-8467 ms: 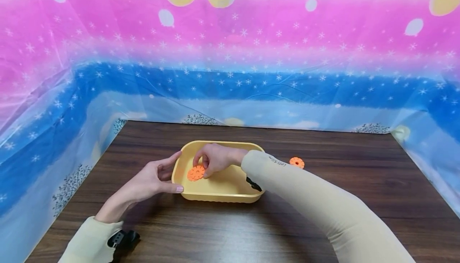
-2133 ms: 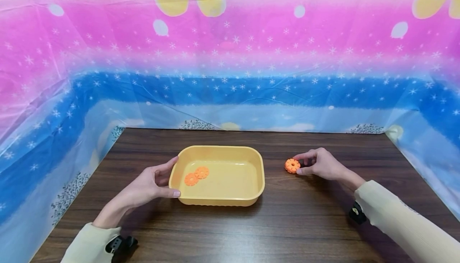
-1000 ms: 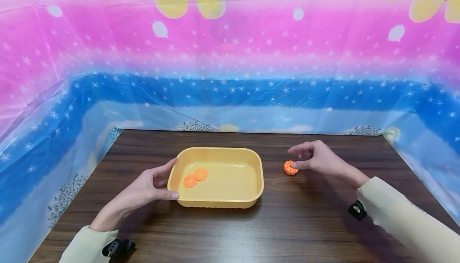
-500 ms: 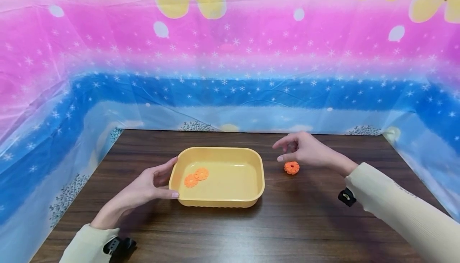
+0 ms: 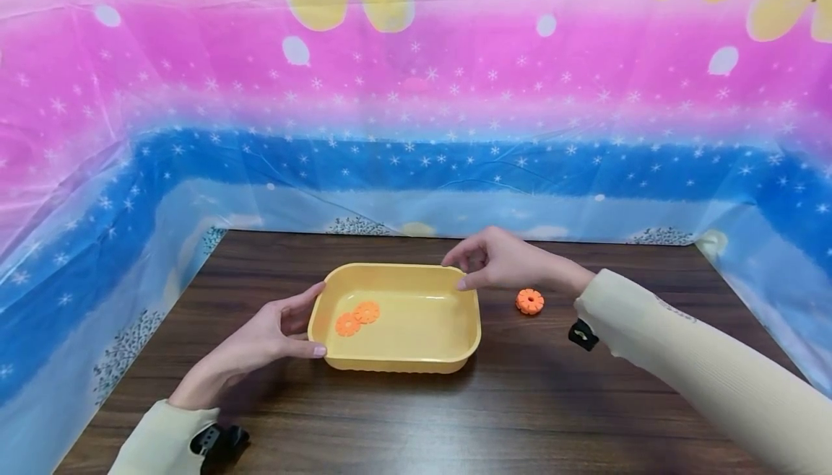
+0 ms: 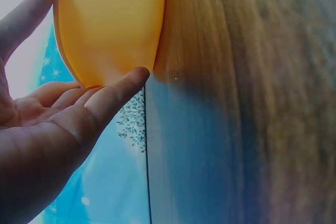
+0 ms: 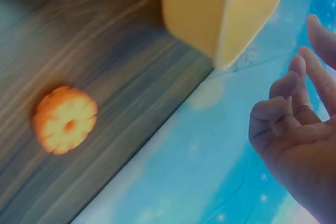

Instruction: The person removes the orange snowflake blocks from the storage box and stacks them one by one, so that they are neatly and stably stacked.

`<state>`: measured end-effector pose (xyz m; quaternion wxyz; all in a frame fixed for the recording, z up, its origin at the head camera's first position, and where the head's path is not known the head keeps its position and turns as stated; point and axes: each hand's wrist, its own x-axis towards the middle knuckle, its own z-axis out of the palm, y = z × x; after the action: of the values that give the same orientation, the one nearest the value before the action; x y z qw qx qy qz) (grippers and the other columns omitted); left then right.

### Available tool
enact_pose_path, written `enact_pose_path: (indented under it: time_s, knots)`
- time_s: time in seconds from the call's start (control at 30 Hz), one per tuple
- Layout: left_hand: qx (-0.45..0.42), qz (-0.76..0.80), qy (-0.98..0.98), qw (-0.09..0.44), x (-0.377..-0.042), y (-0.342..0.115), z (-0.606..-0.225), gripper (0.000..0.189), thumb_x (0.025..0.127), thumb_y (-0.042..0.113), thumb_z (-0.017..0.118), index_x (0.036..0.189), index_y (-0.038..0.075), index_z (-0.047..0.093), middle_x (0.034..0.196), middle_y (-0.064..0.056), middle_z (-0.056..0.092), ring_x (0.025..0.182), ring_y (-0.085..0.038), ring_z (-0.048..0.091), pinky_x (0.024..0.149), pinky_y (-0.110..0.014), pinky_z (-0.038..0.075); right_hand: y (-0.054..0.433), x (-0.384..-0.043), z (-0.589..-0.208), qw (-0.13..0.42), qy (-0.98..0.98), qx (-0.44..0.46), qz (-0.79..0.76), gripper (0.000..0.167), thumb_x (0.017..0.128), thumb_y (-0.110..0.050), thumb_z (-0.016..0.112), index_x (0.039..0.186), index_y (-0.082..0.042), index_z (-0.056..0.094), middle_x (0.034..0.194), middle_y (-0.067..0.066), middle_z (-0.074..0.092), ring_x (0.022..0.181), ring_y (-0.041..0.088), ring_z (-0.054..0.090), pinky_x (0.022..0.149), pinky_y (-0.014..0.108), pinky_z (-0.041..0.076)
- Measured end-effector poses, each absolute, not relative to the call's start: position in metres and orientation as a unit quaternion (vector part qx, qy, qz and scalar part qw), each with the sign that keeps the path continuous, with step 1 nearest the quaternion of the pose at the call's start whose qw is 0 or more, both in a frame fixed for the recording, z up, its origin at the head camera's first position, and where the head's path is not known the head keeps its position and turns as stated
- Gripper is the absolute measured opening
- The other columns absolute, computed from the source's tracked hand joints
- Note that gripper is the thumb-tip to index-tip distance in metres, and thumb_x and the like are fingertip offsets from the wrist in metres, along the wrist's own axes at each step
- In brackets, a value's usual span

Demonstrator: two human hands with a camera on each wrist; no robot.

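My left hand holds the left end of a yellow plastic tub, the thumb at its near corner and the fingers along the far side of that end. In the left wrist view the fingers lie against the tub's outer wall. Two flat orange notched discs lie inside on the left, one overlapping the other. My right hand hovers over the tub's far right corner, fingers loosely bent, with nothing in it. To the right, a short stack of the same orange discs stands on the table.
The dark wood-grain table reaches back to a pink and blue patterned cloth hung behind it and along both sides. Black wrist straps show at the sleeves.
Earlier the right hand picked at discs in the tub, then set one onto the stack at right and let go. Now it has moved left, back over the tub. The left hand stays.
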<state>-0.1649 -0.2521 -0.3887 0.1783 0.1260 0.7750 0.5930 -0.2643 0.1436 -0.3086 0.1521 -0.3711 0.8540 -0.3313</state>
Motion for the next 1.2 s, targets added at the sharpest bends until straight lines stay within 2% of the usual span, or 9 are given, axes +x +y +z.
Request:
enact_pose_path:
  time_s: [0.3, 0.6, 0.8, 0.93, 1.1, 1.2]
  knots:
    - [0.128, 0.601, 0.768, 0.184, -0.165, -0.251, -0.389, 0.105, 0.087, 0.005, 0.084, 0.167, 0.007, 0.016, 0.171, -0.02, 0.019, 0.151, -0.044, 0.031, 0.105, -0.035, 0.052, 0.095, -0.277, -0.313, 0.22, 0.818, -0.403, -0.347, 0.038, 0.093, -0.009, 0.079, 0.13, -0.009, 0.073, 0.094, 0.005, 0.065, 0.057, 0.015, 0.037, 0.058, 0.026, 0.036]
    - [0.118, 0.596, 0.772, 0.186, -0.164, -0.251, -0.387, 0.106, 0.087, 0.006, 0.084, 0.167, 0.008, 0.016, 0.172, -0.02, 0.019, 0.151, -0.044, 0.033, 0.103, -0.035, 0.053, 0.053, -0.289, -0.312, 0.289, 0.79, -0.432, -0.324, 0.043, 0.091, -0.004, 0.079, 0.132, -0.003, 0.07, 0.092, 0.003, 0.062, 0.062, 0.014, 0.048, 0.066, 0.023, 0.046]
    - [0.112, 0.585, 0.782, 0.186, -0.164, -0.252, -0.386, 0.106, 0.087, 0.009, 0.085, 0.167, 0.008, 0.017, 0.171, -0.02, 0.02, 0.151, -0.044, 0.033, 0.105, -0.038, 0.052, 0.032, -0.296, -0.32, 0.316, 0.784, -0.441, -0.302, 0.046, 0.09, -0.004, 0.08, 0.135, -0.001, 0.068, 0.09, 0.005, 0.063, 0.069, 0.012, 0.053, 0.065, 0.022, 0.042]
    - [0.109, 0.581, 0.785, 0.186, -0.165, -0.252, -0.386, 0.106, 0.086, 0.009, 0.086, 0.167, 0.008, 0.017, 0.172, -0.02, 0.02, 0.151, -0.044, 0.033, 0.106, -0.04, 0.052, 0.021, -0.298, -0.327, 0.332, 0.777, -0.449, -0.29, 0.047, 0.09, -0.004, 0.08, 0.136, -0.001, 0.068, 0.086, 0.003, 0.063, 0.072, 0.012, 0.054, 0.064, 0.021, 0.039]
    - [0.109, 0.582, 0.784, 0.188, -0.164, -0.252, -0.385, 0.106, 0.087, 0.01, 0.086, 0.167, 0.008, 0.017, 0.172, -0.02, 0.019, 0.15, -0.045, 0.034, 0.104, -0.042, 0.053, 0.01, -0.3, -0.334, 0.344, 0.773, -0.452, -0.282, 0.046, 0.09, -0.003, 0.08, 0.135, -0.001, 0.069, 0.079, 0.001, 0.061, 0.066, 0.01, 0.048, 0.06, 0.021, 0.037]
    - [0.106, 0.583, 0.782, 0.191, -0.164, -0.252, -0.385, 0.106, 0.087, 0.01, 0.085, 0.168, 0.009, 0.016, 0.172, -0.02, 0.018, 0.149, -0.045, 0.035, 0.104, -0.042, 0.053, 0.005, -0.301, -0.338, 0.344, 0.779, -0.445, -0.279, 0.044, 0.091, -0.002, 0.079, 0.134, -0.001, 0.069, 0.07, -0.001, 0.053, 0.061, 0.009, 0.041, 0.057, 0.022, 0.036]
